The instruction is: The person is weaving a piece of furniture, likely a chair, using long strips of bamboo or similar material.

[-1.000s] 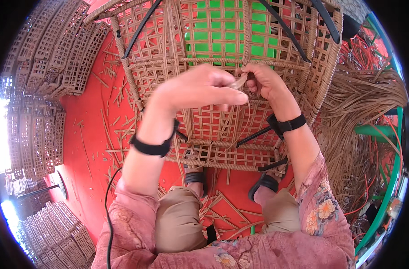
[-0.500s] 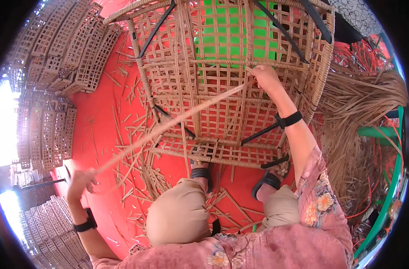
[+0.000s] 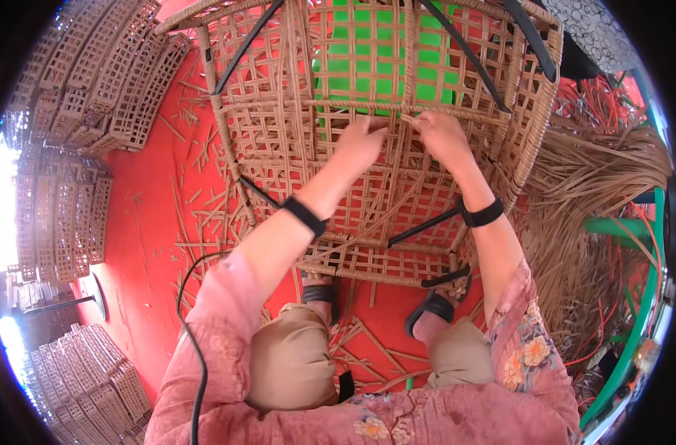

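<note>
Under both hands (image 3: 365, 139) (image 3: 440, 135), woven basket (image 3: 408, 67), green object (image 3: 384, 68) through its mesh

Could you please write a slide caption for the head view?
Left hand and right hand close together over an open-weave wicker frame, loose strips heaped at right.

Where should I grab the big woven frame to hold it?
Maybe grab the woven frame by its left edge, coming from the left: that edge is wrapped and looks thicker than the thin weave, with red floor beside it.
</note>
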A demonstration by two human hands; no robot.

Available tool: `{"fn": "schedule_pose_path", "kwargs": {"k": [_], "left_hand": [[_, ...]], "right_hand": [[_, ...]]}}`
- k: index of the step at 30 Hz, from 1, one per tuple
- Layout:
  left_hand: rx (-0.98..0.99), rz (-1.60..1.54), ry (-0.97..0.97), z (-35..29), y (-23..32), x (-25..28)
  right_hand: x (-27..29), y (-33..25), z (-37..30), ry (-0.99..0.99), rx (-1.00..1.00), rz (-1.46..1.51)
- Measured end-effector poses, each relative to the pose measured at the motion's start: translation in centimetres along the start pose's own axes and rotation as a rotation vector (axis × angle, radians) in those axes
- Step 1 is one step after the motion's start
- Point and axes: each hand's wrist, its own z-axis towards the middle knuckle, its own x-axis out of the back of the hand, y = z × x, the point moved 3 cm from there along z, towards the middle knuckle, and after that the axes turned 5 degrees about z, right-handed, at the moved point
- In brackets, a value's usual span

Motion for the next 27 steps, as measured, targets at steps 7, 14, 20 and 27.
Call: {"fn": "schedule_pose_path", "kwargs": {"k": [7,14,20,27], "left_hand": [[-0.087,0.042,0.243,2.2,-1.7,-5.1],[-0.118,-0.527,-0.021,1.7,-1.7,-5.1],[0.093,-0.724,-0.223,1.5,-1.7,-4.4],[0.141,-0.906,-0.151,1.2,-1.0,-5.1]], "right_hand": [[0.4,-1.4,-0.8,0.032,0.203,-0.013],[1.4,-1.7,-1.7,-0.026,0.187,-0.024],[0.0,0.9,-0.9,0.189,0.059,0.0],[-3.8,3.4,-0.2,0.233,-0.275,0.503]]}}
